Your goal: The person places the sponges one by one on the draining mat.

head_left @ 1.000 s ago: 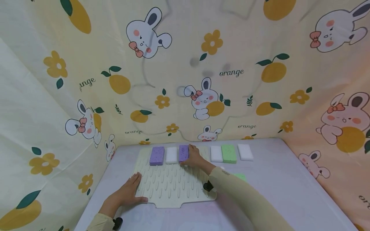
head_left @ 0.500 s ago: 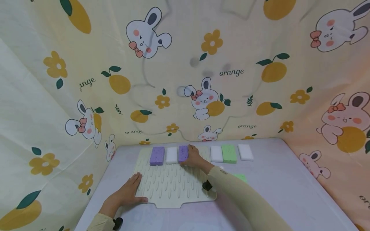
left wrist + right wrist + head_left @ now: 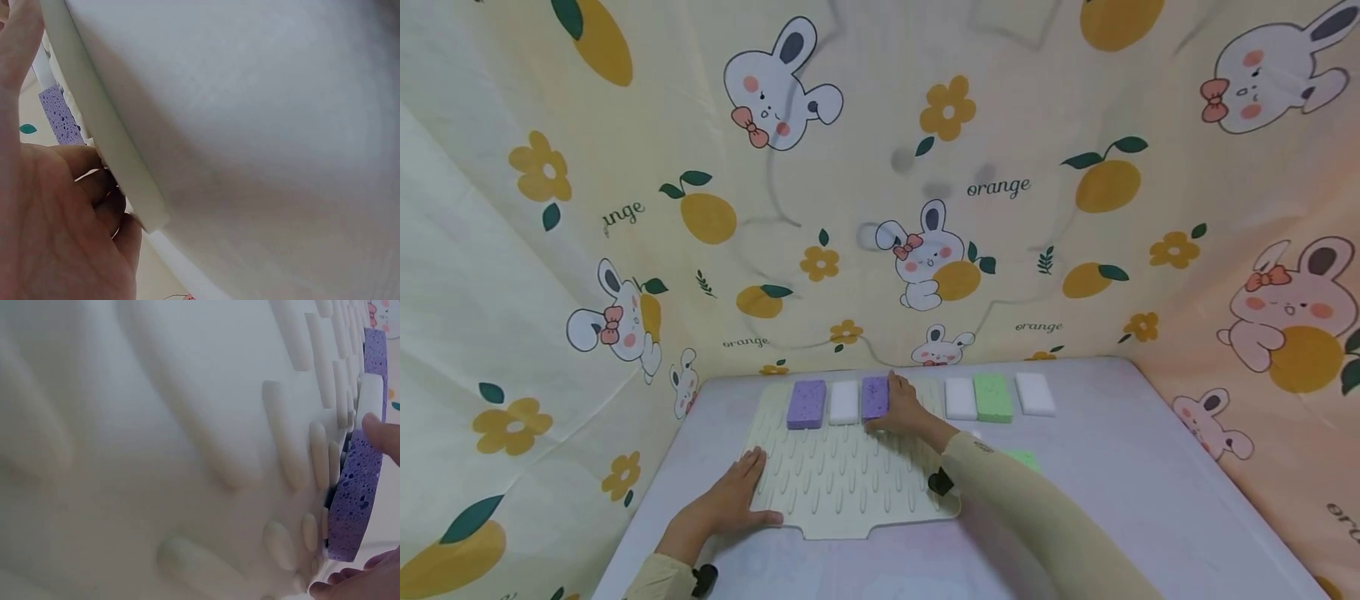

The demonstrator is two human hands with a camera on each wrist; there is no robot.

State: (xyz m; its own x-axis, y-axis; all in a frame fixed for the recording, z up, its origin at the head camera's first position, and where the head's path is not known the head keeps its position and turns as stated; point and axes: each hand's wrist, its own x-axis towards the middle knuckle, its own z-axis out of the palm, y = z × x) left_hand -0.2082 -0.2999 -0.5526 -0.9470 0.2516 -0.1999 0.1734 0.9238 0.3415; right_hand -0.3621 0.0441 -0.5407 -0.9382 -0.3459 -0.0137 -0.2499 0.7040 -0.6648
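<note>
My right hand (image 3: 912, 410) holds a purple sponge (image 3: 874, 398) near the far edge of a cream ridged mat (image 3: 838, 523). In the right wrist view the thumb touches one end of that porous purple sponge (image 3: 356, 497), and the fingers are by its other end. My left hand (image 3: 728, 498) rests at the mat's near left corner, fingers along the side and thumb at the front edge. The left wrist view shows its fingers against the mat's rim (image 3: 103, 119). Also on the mat are another purple sponge (image 3: 807, 404) and a white sponge (image 3: 844, 403).
Right of the right hand lie a white sponge (image 3: 961, 398), a green sponge (image 3: 993, 397) and another white one (image 3: 1035, 394) on the pale table (image 3: 1097, 467). Another green piece (image 3: 1022, 458) is partly hidden behind the right sleeve. A printed curtain (image 3: 850, 167) surrounds the table.
Nearly nothing moves. Both hands and the sponges keep their places, with only a slight shift of the whole head view.
</note>
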